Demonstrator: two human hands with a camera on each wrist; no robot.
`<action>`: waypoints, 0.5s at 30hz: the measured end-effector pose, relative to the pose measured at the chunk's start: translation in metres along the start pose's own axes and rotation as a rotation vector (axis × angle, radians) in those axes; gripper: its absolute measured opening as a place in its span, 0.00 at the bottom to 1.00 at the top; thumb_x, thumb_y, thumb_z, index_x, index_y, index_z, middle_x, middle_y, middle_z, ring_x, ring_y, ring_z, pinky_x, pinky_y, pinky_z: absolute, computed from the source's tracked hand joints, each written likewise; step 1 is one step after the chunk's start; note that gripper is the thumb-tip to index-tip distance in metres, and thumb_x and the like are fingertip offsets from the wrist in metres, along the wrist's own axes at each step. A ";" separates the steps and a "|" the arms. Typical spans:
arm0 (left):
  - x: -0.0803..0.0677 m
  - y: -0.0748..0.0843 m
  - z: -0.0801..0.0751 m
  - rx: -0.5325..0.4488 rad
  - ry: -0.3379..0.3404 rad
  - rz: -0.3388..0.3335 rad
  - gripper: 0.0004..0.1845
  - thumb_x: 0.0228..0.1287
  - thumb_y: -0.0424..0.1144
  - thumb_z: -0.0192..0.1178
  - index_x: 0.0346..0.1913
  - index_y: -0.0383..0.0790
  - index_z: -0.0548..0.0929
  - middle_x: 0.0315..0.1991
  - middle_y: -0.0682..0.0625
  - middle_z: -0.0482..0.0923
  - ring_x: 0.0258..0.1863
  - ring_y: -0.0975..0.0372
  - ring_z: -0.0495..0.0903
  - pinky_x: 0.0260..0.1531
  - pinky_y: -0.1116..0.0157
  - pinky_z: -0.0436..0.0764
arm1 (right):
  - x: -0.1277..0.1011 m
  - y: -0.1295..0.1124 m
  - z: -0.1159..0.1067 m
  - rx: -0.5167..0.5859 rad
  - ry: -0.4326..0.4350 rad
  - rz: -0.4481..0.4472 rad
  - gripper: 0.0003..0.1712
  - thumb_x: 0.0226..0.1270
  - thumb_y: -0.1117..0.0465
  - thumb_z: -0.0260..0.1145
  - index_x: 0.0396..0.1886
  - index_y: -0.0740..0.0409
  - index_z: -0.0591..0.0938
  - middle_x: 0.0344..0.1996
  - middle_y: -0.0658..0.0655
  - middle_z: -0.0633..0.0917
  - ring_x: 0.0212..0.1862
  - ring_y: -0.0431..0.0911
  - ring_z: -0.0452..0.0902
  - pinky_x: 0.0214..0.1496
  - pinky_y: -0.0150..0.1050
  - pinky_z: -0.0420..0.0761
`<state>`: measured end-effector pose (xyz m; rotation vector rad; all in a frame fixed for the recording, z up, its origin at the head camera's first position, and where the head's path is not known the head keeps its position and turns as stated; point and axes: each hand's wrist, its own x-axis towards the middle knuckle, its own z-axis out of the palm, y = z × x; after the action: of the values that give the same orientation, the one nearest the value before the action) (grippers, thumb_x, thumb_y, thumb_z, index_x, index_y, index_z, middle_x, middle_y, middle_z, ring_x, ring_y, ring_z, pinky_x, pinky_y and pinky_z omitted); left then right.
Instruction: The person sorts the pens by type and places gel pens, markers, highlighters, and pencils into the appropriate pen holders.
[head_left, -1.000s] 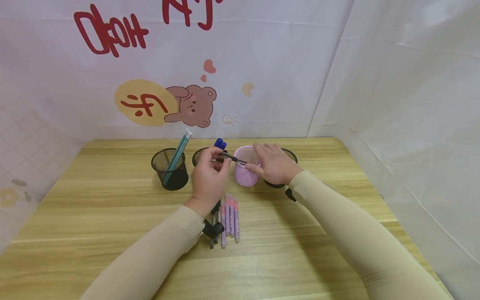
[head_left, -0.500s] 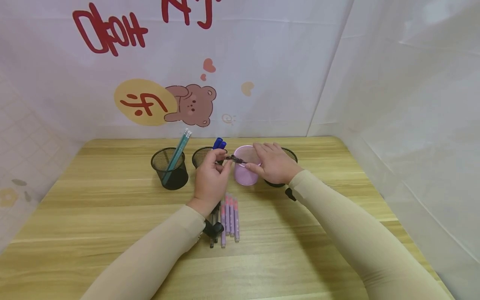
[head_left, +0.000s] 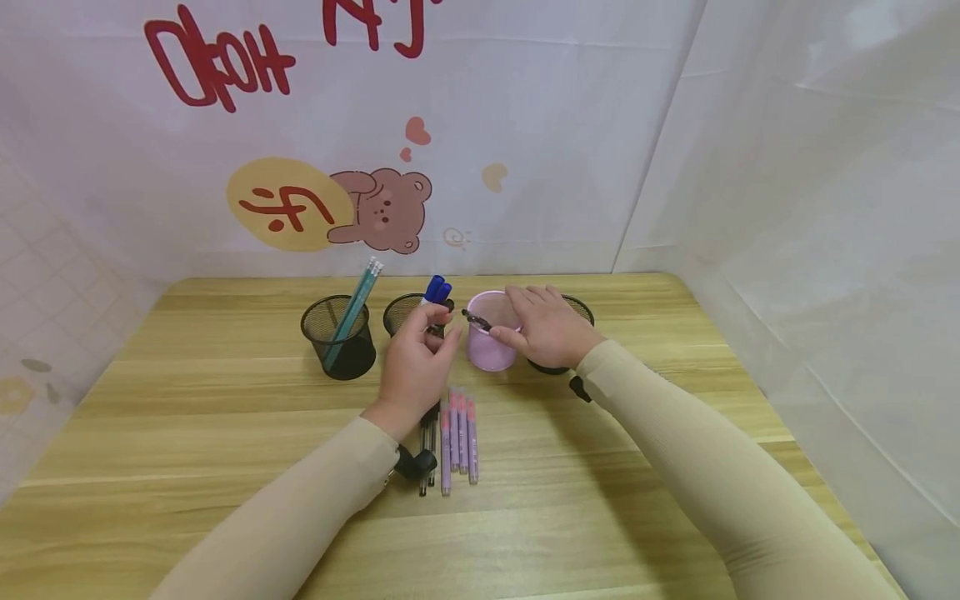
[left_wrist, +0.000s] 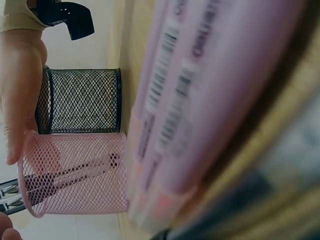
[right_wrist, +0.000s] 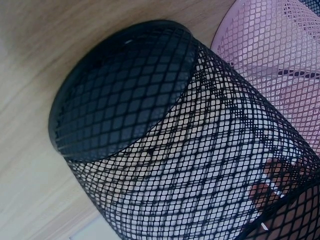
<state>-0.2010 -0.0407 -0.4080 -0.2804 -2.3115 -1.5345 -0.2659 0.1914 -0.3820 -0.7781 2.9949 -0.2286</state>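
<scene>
Hands at a pink mesh pen cup (head_left: 491,346) on a wooden table (head_left: 600,467), seen from the head camera. Right hand (head_left: 546,327) rests over the cup's right rim, its thumb against the near wall and its fingers laid loosely across the top; whether the fingers truly curl round the rim cannot be told. Left hand (head_left: 415,358) hovers just left of the cup, fingers relaxed and slightly bent, holding nothing. A dark-tipped pink pen (head_left: 477,320) leans inside the cup, its upper end poking over the left rim, apart from the left fingertips — in the left-wrist view the same pen (left_wrist: 70,176) shows through the mesh, lying aslant within the cup (left_wrist: 75,172).

Behind and right of the pink cup, partly hidden by the right hand, stands a black mesh cup (head_left: 577,312); the right-wrist view shows its dark base and wall (right_wrist: 150,125) close up, touching or just beside the pink mesh (right_wrist: 270,50). Left of the pink cup stands a second black cup (head_left: 401,312) holding blue-capped pens (head_left: 438,289), and farther left a third black cup (head_left: 339,337) with teal pencils (head_left: 352,310) leaning in it.

On the table near the left wrist lies a row of pink pens (head_left: 459,437), side by side, with dark pens (head_left: 427,450) just to their left.
</scene>
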 end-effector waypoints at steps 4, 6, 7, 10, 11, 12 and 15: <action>-0.004 0.001 -0.009 0.012 -0.050 -0.027 0.17 0.72 0.38 0.67 0.60 0.43 0.80 0.54 0.48 0.85 0.36 0.59 0.85 0.38 0.64 0.85 | -0.001 -0.001 -0.001 -0.001 -0.009 0.006 0.50 0.80 0.28 0.46 0.84 0.60 0.57 0.79 0.64 0.68 0.82 0.60 0.60 0.86 0.59 0.52; -0.006 0.002 -0.014 0.026 -0.080 -0.045 0.18 0.73 0.39 0.67 0.62 0.43 0.80 0.54 0.48 0.85 0.37 0.58 0.85 0.39 0.62 0.85 | -0.001 -0.001 -0.001 -0.003 -0.013 0.008 0.51 0.80 0.28 0.46 0.84 0.60 0.56 0.80 0.64 0.67 0.82 0.60 0.59 0.87 0.59 0.52; -0.006 0.002 -0.016 0.034 -0.094 -0.053 0.18 0.73 0.39 0.67 0.62 0.44 0.80 0.55 0.47 0.85 0.38 0.58 0.85 0.40 0.61 0.85 | -0.001 -0.001 -0.002 -0.005 -0.012 0.008 0.51 0.80 0.28 0.46 0.84 0.61 0.56 0.80 0.64 0.67 0.82 0.60 0.59 0.87 0.59 0.52; -0.008 0.002 -0.022 0.073 -0.135 -0.071 0.19 0.73 0.41 0.66 0.63 0.44 0.80 0.55 0.47 0.85 0.40 0.58 0.84 0.41 0.60 0.84 | -0.001 -0.001 -0.002 -0.010 -0.008 0.005 0.51 0.80 0.29 0.46 0.84 0.62 0.56 0.80 0.64 0.67 0.82 0.60 0.60 0.87 0.59 0.52; -0.008 0.002 -0.024 0.090 -0.148 -0.077 0.18 0.73 0.41 0.66 0.62 0.44 0.80 0.55 0.48 0.85 0.40 0.58 0.84 0.41 0.59 0.84 | -0.001 -0.001 -0.002 -0.012 -0.004 0.003 0.51 0.80 0.29 0.46 0.84 0.62 0.56 0.80 0.64 0.68 0.82 0.60 0.60 0.86 0.59 0.52; -0.009 0.002 -0.026 0.109 -0.157 -0.080 0.18 0.73 0.42 0.66 0.61 0.45 0.80 0.54 0.49 0.86 0.40 0.59 0.84 0.42 0.59 0.85 | -0.001 -0.001 -0.001 -0.013 -0.001 0.001 0.50 0.80 0.29 0.46 0.84 0.62 0.57 0.80 0.64 0.68 0.82 0.60 0.60 0.86 0.59 0.53; -0.009 0.000 -0.031 0.166 -0.188 -0.084 0.16 0.74 0.43 0.66 0.59 0.44 0.82 0.52 0.51 0.86 0.40 0.59 0.85 0.43 0.59 0.85 | -0.002 -0.001 -0.001 -0.015 0.004 -0.001 0.50 0.80 0.29 0.47 0.84 0.62 0.57 0.79 0.64 0.68 0.82 0.60 0.60 0.86 0.59 0.53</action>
<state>-0.1872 -0.0689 -0.4011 -0.2987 -2.6101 -1.3955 -0.2639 0.1910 -0.3803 -0.7810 3.0034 -0.2074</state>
